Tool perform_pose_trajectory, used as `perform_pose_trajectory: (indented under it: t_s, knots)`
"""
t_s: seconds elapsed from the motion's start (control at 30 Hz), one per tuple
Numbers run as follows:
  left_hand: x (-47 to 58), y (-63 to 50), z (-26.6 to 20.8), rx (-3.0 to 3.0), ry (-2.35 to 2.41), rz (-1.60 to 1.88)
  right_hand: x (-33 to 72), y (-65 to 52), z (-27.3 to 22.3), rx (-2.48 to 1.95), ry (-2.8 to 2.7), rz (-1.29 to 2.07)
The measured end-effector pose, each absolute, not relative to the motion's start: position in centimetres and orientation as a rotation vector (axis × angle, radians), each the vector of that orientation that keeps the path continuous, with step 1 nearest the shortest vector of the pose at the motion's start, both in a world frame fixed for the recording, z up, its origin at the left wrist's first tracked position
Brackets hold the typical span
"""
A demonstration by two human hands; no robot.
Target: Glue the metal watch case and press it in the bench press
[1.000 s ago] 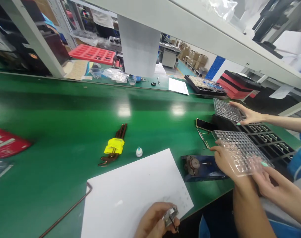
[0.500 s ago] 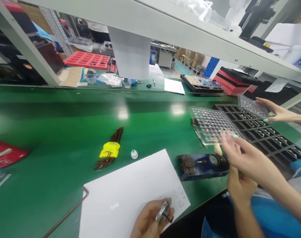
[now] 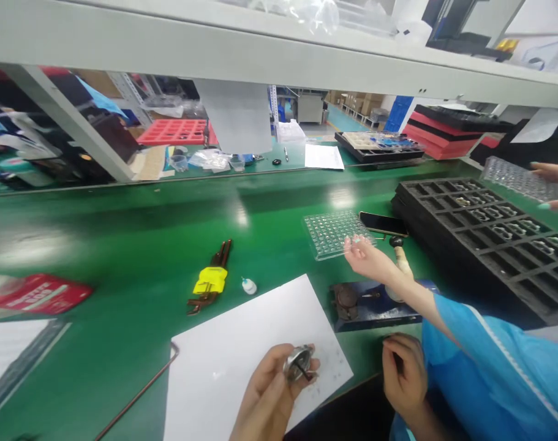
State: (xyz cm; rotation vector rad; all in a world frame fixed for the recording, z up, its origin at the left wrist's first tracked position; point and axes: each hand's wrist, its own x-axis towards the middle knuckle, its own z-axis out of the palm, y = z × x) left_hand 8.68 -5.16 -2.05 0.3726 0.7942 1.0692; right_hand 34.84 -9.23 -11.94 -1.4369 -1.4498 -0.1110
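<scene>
My left hand (image 3: 268,395) is closed round the edge of a round silvery watch case (image 3: 297,362), tilted so its hollow side shows. A thin dark piece crosses the case; I cannot make out what it is. The white sheet of paper (image 3: 228,367) lies flat under this hand, with small dark specks at its right. Off to the right, my right hand (image 3: 405,375) is curled into a loose fist at the table's front edge, below a dark blue bench tool (image 3: 368,312). Whatever its fingers may hold is hidden.
A co-worker's hand (image 3: 364,257) touches a clear pocketed tray (image 3: 327,236); another lifts a second tray (image 3: 512,174). Black compartment trays (image 3: 448,214) stand right. Nearby lie a phone (image 3: 384,223), yellow-held hex keys (image 3: 211,280), a small white bottle (image 3: 248,285) and a loose hex key (image 3: 136,398).
The co-worker's clear tray has come down onto the table, further left. My left hand has turned the watch case to show more of its hollow side. My right hand is lower and further left.
</scene>
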Motion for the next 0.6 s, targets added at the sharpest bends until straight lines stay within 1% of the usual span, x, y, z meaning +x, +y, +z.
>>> perform_pose_trajectory:
  t_s: [0.33, 0.6]
  knots:
    - [9.9, -4.4, -3.4, 0.206, 0.455, 0.942, 35.4, -9.1, -14.0, -1.419, -1.506, -0.208]
    - [10.8, -3.5, -2.7, 0.227, 0.449, 0.924, 35.0, -9.0, -13.7, -1.436, -1.552, -0.234]
